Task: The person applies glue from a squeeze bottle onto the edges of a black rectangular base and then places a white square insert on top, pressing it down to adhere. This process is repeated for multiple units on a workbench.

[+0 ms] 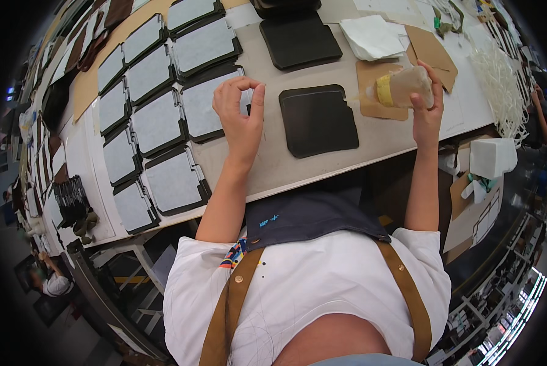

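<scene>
My right hand [429, 113] grips a translucent squeeze bottle [407, 88] with a yellow band toward its pale tip. The bottle lies on its side in the grasp, its tip toward the left, above a brown card [371, 72]. To its left, a flat dark panel [319, 122] with a notched right edge lies on the table [258, 158]. My left hand [240, 116] hovers over rows of pale-faced panels with black borders [203, 100]. Its fingers curl round to the thumb in a ring, with nothing visible between the tips.
Another dark panel [301, 41] lies farther back, next to folded white cloth or paper [371, 38]. White strands [499, 85] hang over the table's right end. A bundle of dark strips [75, 201] sits at the left edge. A white block [493, 157] stands beside the table on the right.
</scene>
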Tool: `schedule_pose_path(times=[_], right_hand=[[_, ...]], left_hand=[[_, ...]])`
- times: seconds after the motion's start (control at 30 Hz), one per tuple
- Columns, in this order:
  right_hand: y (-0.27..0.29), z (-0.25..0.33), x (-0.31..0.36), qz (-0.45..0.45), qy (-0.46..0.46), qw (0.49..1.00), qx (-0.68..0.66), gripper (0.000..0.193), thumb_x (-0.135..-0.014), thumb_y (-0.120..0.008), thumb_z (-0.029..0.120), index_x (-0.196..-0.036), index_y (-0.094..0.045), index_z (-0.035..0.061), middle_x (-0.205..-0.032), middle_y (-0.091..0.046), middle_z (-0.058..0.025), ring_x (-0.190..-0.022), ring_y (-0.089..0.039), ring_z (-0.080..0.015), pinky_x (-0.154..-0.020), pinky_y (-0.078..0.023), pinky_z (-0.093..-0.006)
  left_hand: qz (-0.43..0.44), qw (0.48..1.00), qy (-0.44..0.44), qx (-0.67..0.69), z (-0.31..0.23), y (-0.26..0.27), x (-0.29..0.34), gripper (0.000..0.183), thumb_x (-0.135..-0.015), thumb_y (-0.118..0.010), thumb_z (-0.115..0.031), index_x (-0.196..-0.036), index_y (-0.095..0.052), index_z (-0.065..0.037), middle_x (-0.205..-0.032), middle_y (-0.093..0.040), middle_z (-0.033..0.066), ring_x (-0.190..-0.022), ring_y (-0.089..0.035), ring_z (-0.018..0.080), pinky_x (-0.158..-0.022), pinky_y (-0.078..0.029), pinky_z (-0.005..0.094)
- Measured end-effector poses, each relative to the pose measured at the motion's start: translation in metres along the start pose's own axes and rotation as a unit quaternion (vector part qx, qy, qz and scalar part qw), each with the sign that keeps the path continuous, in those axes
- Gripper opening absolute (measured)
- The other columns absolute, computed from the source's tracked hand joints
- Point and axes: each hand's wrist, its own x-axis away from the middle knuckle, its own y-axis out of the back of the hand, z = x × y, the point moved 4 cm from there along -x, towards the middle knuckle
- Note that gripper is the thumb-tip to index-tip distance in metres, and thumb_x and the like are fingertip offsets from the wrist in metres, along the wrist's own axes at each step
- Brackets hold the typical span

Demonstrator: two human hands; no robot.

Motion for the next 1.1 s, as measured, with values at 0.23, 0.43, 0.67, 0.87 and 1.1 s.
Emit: schedule_pose_path(times=[0.23, 0.43, 0.67, 0.87, 1.1], right_hand=[[0.014, -0.004, 0.011, 0.021, -0.004, 0.999, 0.028, 0.072, -0.082, -0.084, 0.038, -0.141, -0.054, 0.0088, -0.138, -0.055, -0.0026, -0.123, -0.054, -0.0153, -0.105, -0.045, -0.0329], [0.015, -0.004, 0.019, 0.023, -0.018, 1.0, -0.003, 0.075, -0.08, -0.085, 0.039, -0.141, -0.054, 0.0079, -0.136, -0.057, -0.0033, -0.123, -0.056, -0.0163, -0.105, -0.046, -0.0339], [0.02, 0.001, 0.02, 0.024, 0.003, 1.0, 0.012, 0.075, -0.081, -0.085, 0.036, -0.142, -0.052, 0.0075, -0.136, -0.058, -0.007, -0.12, -0.059, -0.0179, -0.104, -0.048, -0.0344], [0.019, 0.006, 0.023, 0.028, 0.002, 1.0, 0.003, 0.076, -0.081, -0.085, 0.037, -0.142, -0.051, 0.0069, -0.13, -0.062, -0.0084, -0.118, -0.06, -0.0185, -0.104, -0.048, -0.035], [0.024, 0.008, 0.032, 0.015, -0.004, 0.999, 0.028, 0.079, -0.079, -0.086, 0.041, -0.142, -0.052, 0.0069, -0.124, -0.066, -0.0094, -0.118, -0.06, -0.0193, -0.104, -0.047, -0.0351]], left_hand=[[0.001, 1.0, -0.003, -0.002, -0.001, 0.0, 0.0, 0.013, -0.092, -0.071, -0.019, -0.095, -0.065, -0.008, -0.105, -0.065, 0.0029, -0.109, -0.052, 0.0239, -0.103, -0.031, 0.0393], [-0.007, 1.0, -0.012, -0.027, -0.006, 0.0, 0.0, 0.01, -0.094, -0.07, -0.016, -0.093, -0.066, -0.007, -0.104, -0.067, 0.0031, -0.108, -0.055, 0.0214, -0.101, -0.036, 0.0347], [-0.004, 1.0, -0.007, -0.022, -0.006, 0.0, 0.0, 0.009, -0.094, -0.069, -0.015, -0.093, -0.066, -0.007, -0.104, -0.067, 0.0037, -0.108, -0.055, 0.0214, -0.101, -0.037, 0.0348], [-0.003, 1.0, -0.008, -0.021, -0.006, -0.001, 0.0, 0.009, -0.094, -0.069, -0.015, -0.093, -0.066, -0.006, -0.103, -0.067, 0.0036, -0.107, -0.055, 0.0214, -0.1, -0.038, 0.0343], [0.008, 1.0, 0.001, 0.004, -0.001, -0.001, 0.001, 0.011, -0.093, -0.07, -0.019, -0.094, -0.066, -0.01, -0.105, -0.065, 0.0024, -0.109, -0.053, 0.0233, -0.103, -0.032, 0.0391]])
